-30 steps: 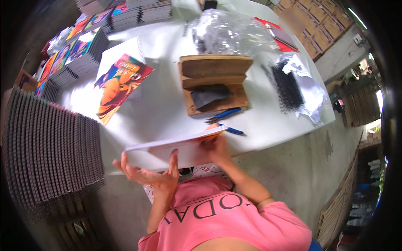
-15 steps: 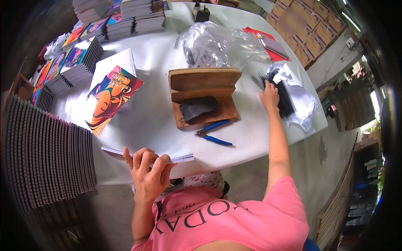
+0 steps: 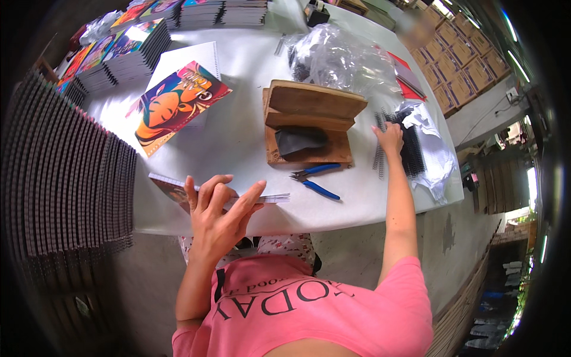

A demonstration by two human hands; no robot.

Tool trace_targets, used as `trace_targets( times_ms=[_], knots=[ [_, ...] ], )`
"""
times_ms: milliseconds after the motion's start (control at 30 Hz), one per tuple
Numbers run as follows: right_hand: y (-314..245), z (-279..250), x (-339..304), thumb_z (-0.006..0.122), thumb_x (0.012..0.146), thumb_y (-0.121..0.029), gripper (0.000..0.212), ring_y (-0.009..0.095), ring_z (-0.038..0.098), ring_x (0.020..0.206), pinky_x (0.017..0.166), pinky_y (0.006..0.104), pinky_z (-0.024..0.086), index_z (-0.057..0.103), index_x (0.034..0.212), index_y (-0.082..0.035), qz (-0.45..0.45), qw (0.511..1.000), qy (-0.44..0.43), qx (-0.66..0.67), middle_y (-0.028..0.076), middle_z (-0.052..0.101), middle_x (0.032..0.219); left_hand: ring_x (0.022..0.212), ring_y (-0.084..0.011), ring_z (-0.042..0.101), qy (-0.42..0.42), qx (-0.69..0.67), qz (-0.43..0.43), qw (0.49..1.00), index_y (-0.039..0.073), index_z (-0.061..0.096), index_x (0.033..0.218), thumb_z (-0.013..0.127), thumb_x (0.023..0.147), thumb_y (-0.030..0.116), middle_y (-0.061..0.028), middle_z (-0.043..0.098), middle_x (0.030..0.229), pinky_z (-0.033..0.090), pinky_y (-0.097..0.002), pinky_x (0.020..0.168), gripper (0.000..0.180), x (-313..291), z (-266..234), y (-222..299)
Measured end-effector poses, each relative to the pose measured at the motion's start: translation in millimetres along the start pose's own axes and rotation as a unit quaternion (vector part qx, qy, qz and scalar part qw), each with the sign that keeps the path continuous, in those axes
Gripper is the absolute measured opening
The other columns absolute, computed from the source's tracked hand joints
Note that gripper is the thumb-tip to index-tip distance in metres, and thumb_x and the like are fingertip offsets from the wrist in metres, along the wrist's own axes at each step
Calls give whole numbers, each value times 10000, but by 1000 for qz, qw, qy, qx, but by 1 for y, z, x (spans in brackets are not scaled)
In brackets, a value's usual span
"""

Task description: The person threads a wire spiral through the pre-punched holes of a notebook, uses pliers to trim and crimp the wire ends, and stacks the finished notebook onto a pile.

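A white table (image 3: 250, 77) carries a wooden jig (image 3: 309, 122), blue-handled pliers (image 3: 315, 180), a colourful notebook cover (image 3: 175, 104) and stacked notebooks (image 3: 223, 12).

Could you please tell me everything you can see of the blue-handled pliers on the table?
The pliers lie flat on the white table, just in front of the wooden block and apart from it. They have two blue-covered handles spread apart, pointing right, and short dark metal jaws pointing left, toward the stack of pages under the left hand. Whether the jaw tips are open is too small to tell. Neither hand touches them; the right hand is further off at the black spiral coils.
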State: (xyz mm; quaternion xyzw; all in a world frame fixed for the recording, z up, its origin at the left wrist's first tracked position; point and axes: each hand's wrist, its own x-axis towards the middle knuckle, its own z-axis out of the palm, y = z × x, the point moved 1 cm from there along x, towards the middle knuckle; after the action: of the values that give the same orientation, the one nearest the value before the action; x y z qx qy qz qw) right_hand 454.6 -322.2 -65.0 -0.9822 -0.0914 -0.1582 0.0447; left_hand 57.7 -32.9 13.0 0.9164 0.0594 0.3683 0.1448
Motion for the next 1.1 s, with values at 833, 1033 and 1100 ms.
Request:
trace_targets(
  times_ms=[833, 1033, 1100],
  knots=[
    [-178, -164, -182, 657, 758, 11, 241, 147, 560, 807, 709, 245, 454, 690, 983, -67, -286, 796, -184, 501, 49, 593, 880, 1247, -273, 404, 43, 36, 7, 998, 221, 657, 1075, 708, 720, 277, -22, 562, 1001, 14, -474, 1113, 363, -6, 14, -5],
    [-182, -156, -184, 719, 714, -51, 251, 166, 552, 745, 612, 269, 403, 706, 950, -138, -340, 774, -132, 518, 17, 601, 848, 1151, -247, 472, 61, 41, -7, 997, 221, 664, 1099, 739, 686, 274, -7, 513, 860, 59, -462, 1115, 423, -2, 13, -2],
    [-181, -157, -184, 714, 717, -42, 253, 165, 557, 747, 624, 283, 420, 701, 956, -120, -335, 752, -166, 544, 24, 603, 851, 1094, -236, 502, 75, 32, -17, 997, 220, 674, 1079, 759, 663, 287, -2, 486, 814, 78, -463, 1113, 430, -1, 14, 1]
  ],
)
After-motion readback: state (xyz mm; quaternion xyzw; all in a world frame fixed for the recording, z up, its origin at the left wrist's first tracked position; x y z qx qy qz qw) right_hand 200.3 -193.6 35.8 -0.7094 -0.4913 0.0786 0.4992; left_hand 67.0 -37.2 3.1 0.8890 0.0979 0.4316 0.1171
